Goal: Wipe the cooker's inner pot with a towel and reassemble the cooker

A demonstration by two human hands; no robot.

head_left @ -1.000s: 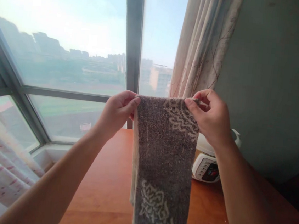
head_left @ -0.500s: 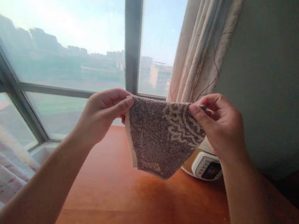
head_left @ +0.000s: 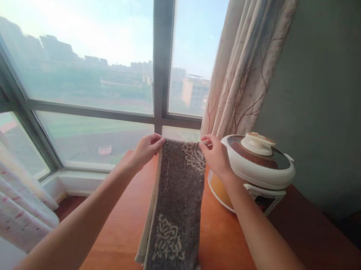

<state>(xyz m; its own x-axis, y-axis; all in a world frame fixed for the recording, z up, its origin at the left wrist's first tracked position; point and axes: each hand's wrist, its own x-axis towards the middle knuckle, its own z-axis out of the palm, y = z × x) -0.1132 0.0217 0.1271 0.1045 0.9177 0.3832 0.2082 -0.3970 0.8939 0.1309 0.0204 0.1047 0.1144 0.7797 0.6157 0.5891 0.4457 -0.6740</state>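
Note:
A folded grey-brown towel [head_left: 179, 195] with a cream pattern hangs lengthwise between my hands over the table. My left hand [head_left: 147, 149] pinches its top left corner between thumb and fingers. At the top right corner, my right hand [head_left: 214, 152] has a similar pinch grip. The lower edge, with a pale border, hangs near the table's front edge. Along the left side a paler layer shows behind the front one. Whether the towel's bottom touches the table I cannot tell.
A white and gold rice cooker [head_left: 257, 171] stands on the wooden table [head_left: 232, 256], just right of the towel and behind my right forearm. Behind the table are a window [head_left: 93, 70] and a curtain [head_left: 246, 60]. Another curtain [head_left: 5, 202] hangs at the left.
Both hands have moved farther away and slightly lower. The towel now shows a long, straight drop instead of a short, tilted one. More of the rice cooker has come into view.

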